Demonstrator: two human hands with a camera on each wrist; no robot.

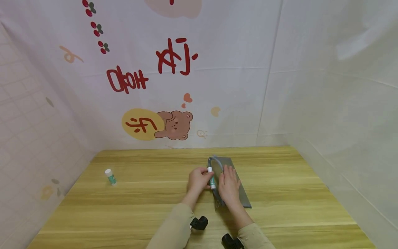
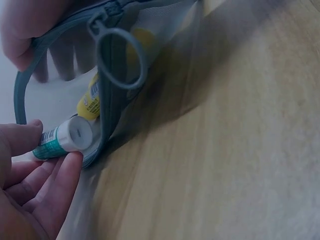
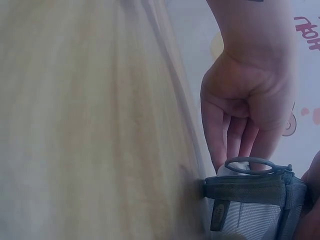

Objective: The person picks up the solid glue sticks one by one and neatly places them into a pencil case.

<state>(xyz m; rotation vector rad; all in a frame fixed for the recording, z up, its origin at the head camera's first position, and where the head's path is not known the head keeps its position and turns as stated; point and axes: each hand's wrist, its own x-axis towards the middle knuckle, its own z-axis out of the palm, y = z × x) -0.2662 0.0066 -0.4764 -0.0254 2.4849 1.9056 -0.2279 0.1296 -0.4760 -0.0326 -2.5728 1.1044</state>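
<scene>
I'm in plain long beige fabric sleeves (image 1: pixel 172 226), slightly creased; small, knobby black wrist cameras (image 1: pixel 199 223), both sides.

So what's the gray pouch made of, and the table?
The pouch looks like matte, see-through mesh, maybe nylon: fine lines cover its side. The table looks like smooth wood with streaky grain, though it could be a printed wood-look top.
</scene>
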